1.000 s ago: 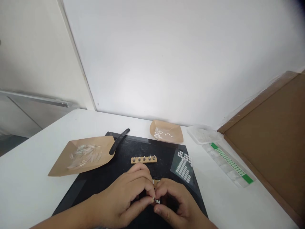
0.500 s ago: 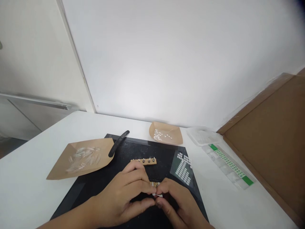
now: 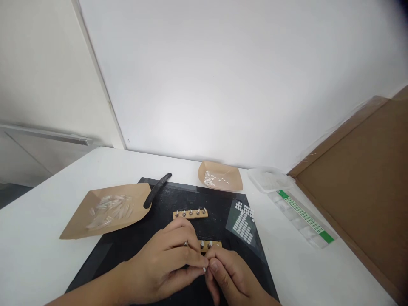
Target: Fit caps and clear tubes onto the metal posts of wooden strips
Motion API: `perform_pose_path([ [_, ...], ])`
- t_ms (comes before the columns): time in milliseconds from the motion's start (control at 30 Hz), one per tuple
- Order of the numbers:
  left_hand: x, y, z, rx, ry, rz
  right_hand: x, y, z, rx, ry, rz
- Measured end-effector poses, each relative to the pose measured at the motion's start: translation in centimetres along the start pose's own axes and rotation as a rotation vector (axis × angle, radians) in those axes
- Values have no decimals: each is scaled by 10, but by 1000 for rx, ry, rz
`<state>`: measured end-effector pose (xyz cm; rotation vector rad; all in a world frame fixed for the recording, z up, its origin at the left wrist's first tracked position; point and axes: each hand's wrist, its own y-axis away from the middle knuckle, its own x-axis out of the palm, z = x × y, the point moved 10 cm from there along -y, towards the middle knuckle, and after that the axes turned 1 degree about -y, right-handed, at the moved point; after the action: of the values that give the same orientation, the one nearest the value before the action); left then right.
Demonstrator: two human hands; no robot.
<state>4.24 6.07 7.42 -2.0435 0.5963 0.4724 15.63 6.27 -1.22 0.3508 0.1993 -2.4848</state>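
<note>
Left hand: we pinch a white piece
Right hand: fingers closed, contents hidden
Black mat: bare between far strip and right-edge sticker sheet

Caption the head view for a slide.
Left hand and right hand meet at a small white piece over a black mat.

The table is white, with a smooth, plain top. A black mat lies across its near middle. At the left, a large brown paper tray rests partly on the table and partly over the mat's edge. A smaller paper tray sits at the mat's far edge. Right of it is a clear plastic box, with a flat clear case bearing a green strip just nearer.
</note>
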Motion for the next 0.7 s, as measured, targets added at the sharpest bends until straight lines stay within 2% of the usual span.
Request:
perform_pose_path([
  [133,0,1,-3,36,32,-7,7,2,-5,65,-26,39],
  [433,2,2,16,-130,113,-49,-11,2,27,-170,114,-72],
  [533,2,3,15,-127,119,-67,-13,3,28,-196,160,-114],
  [700,0,2,11,-85,94,-83,-12,4,21,-160,220,-159],
])
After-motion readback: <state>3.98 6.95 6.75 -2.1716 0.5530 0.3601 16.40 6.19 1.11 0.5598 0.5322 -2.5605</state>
